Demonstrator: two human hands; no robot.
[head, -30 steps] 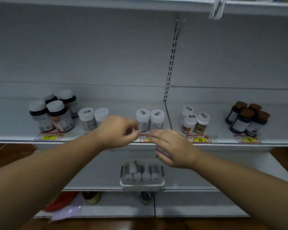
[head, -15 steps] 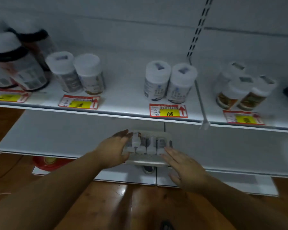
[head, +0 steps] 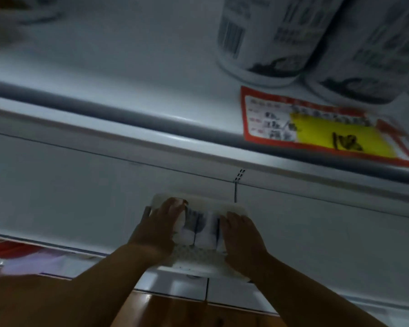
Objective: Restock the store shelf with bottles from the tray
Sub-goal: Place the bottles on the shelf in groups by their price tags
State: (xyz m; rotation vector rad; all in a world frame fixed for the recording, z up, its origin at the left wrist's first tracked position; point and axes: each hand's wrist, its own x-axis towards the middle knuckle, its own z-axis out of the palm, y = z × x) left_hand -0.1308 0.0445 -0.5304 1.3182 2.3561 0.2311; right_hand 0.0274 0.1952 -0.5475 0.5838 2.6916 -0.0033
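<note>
A white tray sits on the lower shelf and holds several small white bottles lying side by side. My left hand reaches into the tray's left end. Its fingers lie over the leftmost bottle and its thumb is on the outer side. My right hand rests flat on the bottles at the tray's right end, its fingers pointing forward. Two large white bottles stand on the upper shelf, above a red and yellow price tag. The picture is blurred.
The upper shelf's front lip runs across the view close overhead. A red object and pale wrapping lie under the lower shelf at the left. Wooden floor shows below.
The view has dropped and moved in close to the lower shelf. Both hands have come down from the upper shelf onto the tray, the left at its left end, the right at its right end.
</note>
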